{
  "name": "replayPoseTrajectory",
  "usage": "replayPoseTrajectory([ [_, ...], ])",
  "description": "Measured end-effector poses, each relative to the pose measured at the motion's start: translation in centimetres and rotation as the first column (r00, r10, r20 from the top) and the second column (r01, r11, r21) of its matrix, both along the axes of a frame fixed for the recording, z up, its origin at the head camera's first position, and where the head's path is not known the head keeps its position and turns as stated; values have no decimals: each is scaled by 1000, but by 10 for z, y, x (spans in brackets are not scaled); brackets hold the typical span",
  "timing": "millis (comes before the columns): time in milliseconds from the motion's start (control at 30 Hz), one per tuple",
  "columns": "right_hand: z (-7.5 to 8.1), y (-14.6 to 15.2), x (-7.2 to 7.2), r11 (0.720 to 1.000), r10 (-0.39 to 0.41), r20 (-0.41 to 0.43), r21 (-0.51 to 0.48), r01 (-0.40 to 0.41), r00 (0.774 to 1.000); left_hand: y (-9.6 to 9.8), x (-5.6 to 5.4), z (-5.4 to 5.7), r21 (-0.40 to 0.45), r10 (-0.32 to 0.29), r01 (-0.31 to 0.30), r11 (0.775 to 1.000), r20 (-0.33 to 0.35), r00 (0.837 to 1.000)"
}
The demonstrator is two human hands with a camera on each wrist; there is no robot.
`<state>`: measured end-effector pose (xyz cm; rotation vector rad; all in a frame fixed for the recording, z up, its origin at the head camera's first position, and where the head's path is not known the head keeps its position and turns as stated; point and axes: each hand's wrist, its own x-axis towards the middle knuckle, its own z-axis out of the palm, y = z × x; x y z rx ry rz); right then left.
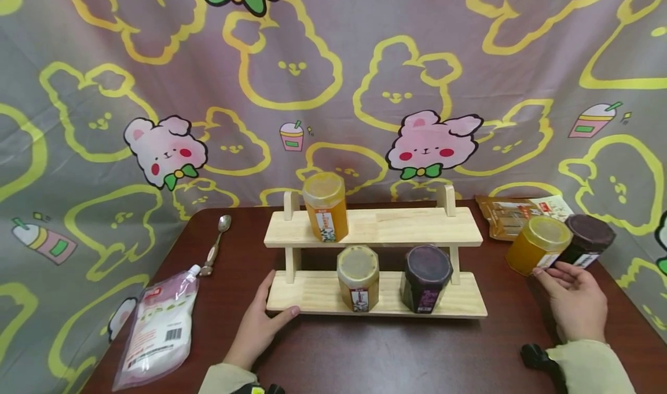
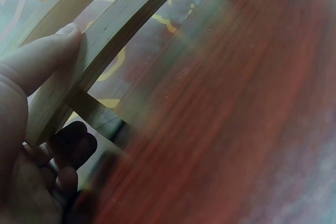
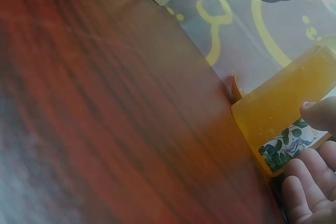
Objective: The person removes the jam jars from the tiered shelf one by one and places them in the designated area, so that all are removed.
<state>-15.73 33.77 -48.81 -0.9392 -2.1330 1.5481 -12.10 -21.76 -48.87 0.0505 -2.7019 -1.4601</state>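
At the left end of the two-tier wooden shelf (image 1: 312,287), my left hand (image 1: 263,321) grips the lower board. The left wrist view shows its thumb on the board (image 2: 113,32) and the fingers curled beneath. My right hand (image 1: 578,301) is at the front of an orange-yellow jar (image 1: 539,246) and a dark jar (image 1: 589,237), which stand side by side. Its thumb is at the label of the orange-yellow jar (image 3: 283,103) in the right wrist view, with loosely bent fingers beside it. Another orange jar (image 1: 328,208) stands on the upper board.
On the lower board stand a pale-lidded amber jar (image 1: 358,278) and a dark purple jar (image 1: 426,278). A brown packet (image 1: 508,217) lies behind the right-hand jars. To the left lie a spoon (image 1: 216,246) and a spouted white pouch (image 1: 161,330). A patterned curtain (image 1: 344,121) hangs behind.
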Motion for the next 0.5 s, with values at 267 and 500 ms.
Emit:
replayPoseTrajectory([
  [267, 1, -3, 1, 1000, 14, 10, 10, -14, 1000, 0, 1, 0, -1, -3, 3, 1000, -1, 1000],
  [500, 1, -3, 1, 999, 16, 33, 36, -18, 999, -1, 0, -2, 2, -2, 2, 1000, -3, 1000],
])
